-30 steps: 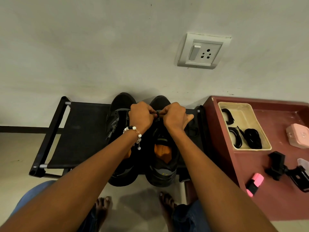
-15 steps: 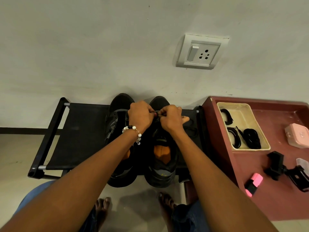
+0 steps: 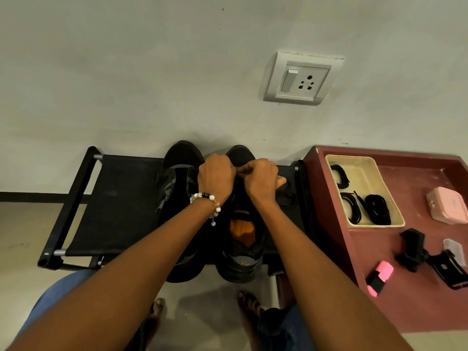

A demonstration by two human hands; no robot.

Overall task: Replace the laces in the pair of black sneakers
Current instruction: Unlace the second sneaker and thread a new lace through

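Note:
Two black sneakers stand side by side on a black fabric shoe rack (image 3: 119,206), toes toward the wall. The left sneaker (image 3: 177,171) is partly under my left forearm. The right sneaker (image 3: 243,239) shows an orange insole. My left hand (image 3: 215,177), with a bead bracelet, and my right hand (image 3: 260,179) meet over the right sneaker's front eyelets, fingers curled, pinching a black lace between them. The lace itself is mostly hidden by my fingers. A loose black lace (image 3: 287,198) lies on the rack beside the right sneaker.
A maroon table (image 3: 417,307) at right holds a cream tray (image 3: 354,163) with coiled black laces (image 3: 377,209), a pink box (image 3: 448,207), a black phone clamp (image 3: 415,252) and a pink highlighter (image 3: 379,277). A wall socket (image 3: 302,78) is above. My bare feet are on the floor below the rack.
Both hands have stayed over the right sneaker's front; the right hand shifted slightly left toward the left hand and its fingers curled in more.

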